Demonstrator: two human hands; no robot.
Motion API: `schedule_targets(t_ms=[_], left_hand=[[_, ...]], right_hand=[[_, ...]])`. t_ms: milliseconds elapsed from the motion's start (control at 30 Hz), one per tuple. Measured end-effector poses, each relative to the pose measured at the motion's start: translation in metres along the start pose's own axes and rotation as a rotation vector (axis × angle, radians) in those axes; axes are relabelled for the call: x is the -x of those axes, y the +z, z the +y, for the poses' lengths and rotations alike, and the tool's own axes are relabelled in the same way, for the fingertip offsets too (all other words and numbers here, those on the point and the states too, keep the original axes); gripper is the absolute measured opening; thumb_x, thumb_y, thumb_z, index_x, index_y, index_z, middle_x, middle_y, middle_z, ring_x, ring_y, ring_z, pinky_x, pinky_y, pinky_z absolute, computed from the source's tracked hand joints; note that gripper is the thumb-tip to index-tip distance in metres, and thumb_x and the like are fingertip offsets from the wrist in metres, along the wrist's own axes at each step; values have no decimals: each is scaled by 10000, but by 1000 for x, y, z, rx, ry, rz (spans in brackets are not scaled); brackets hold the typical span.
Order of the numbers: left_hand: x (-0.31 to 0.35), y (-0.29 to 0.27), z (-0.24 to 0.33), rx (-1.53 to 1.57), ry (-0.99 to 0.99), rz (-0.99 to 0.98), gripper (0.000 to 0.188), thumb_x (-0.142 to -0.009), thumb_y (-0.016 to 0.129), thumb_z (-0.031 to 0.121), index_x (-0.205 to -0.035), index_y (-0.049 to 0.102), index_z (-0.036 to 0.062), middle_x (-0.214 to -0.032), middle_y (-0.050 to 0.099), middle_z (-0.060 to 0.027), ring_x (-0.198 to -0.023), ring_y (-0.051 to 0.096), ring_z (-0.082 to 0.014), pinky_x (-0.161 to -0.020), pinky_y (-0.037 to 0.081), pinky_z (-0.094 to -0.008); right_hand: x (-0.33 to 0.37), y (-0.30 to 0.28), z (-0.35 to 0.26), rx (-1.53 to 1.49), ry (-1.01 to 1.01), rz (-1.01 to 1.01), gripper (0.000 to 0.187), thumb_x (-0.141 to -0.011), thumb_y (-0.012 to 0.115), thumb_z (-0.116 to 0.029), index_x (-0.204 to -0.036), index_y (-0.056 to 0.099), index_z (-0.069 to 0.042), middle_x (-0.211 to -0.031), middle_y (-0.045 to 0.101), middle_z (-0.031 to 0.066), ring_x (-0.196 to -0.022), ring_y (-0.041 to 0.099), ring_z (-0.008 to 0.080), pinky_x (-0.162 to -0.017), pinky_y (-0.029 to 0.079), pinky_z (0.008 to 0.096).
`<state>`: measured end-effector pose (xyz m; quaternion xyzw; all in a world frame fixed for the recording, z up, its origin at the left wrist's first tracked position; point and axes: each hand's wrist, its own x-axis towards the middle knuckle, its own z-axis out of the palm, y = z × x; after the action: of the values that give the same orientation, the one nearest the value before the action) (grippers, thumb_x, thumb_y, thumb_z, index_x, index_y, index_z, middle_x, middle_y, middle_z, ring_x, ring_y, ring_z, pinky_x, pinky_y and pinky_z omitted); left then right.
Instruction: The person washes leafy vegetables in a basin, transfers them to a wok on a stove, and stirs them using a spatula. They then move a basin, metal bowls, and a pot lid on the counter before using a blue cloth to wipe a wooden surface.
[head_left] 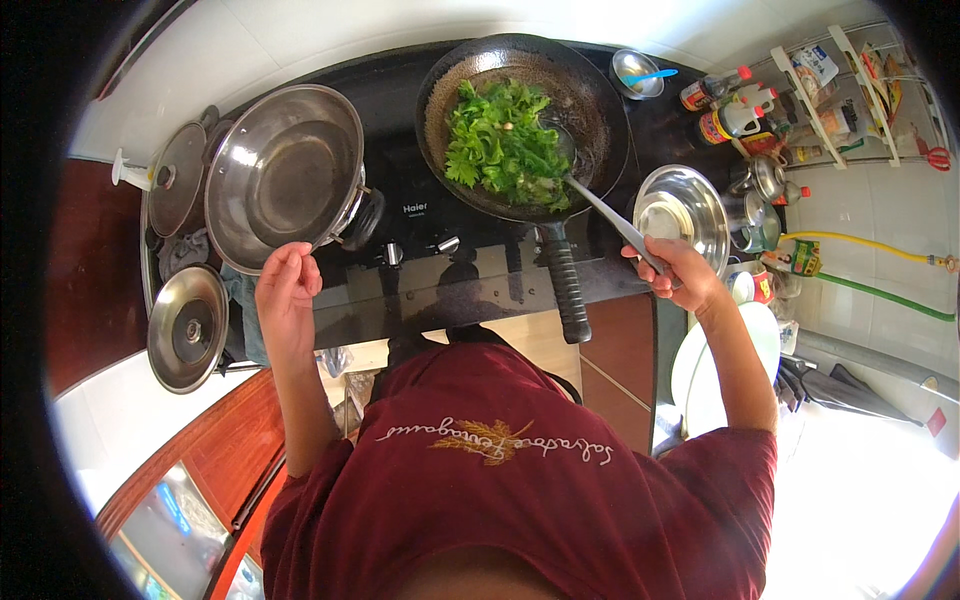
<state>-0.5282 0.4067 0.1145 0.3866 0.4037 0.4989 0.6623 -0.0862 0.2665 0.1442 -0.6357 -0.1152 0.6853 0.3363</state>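
A black wok (590,95) sits on the right burner of a black glass stove (405,100), filled with green leafy vegetables (500,145). My right hand (675,270) grips the handle of a metal ladle (600,205) whose bowl rests among the greens. My left hand (288,290) hovers with fingers loosely curled and pinched, holding nothing I can see, just below the rim of a large empty steel pot (285,175) on the left burner. The wok's black handle (565,290) points toward me.
A steel bowl (685,210) stands right of the wok, a small bowl with a blue spoon (638,75) behind it. Sauce bottles (725,105), a kettle (755,215) and a wall rack (840,90) crowd the right. Two pot lids (188,325) lie at the left.
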Motion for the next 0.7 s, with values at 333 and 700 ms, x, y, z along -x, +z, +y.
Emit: schedule_targets(t_ms=[333,700], left_hand=[[-5,5,-4,10,-19,-58,187,-883,485,125,-975,565,-17,-693,483,-18,-601,417,-81,-554,325,-212],[-3,-3,-8,31,-35,-20,185,-883,492,127,-983,565,-11,-686,480,-10,-596,423,-84,-557,333,-218]], right_hand=[[2,22,-23,346,-304,201,304,-895,447,-261,-975,555,12,-597,512,37,-433,433,83,-399,336,218],[-55,52,-23,1131,-944,658,323,-800,580,-228,-1090,531,-95,-770,590,131,-695,578,349,-617,463,414]])
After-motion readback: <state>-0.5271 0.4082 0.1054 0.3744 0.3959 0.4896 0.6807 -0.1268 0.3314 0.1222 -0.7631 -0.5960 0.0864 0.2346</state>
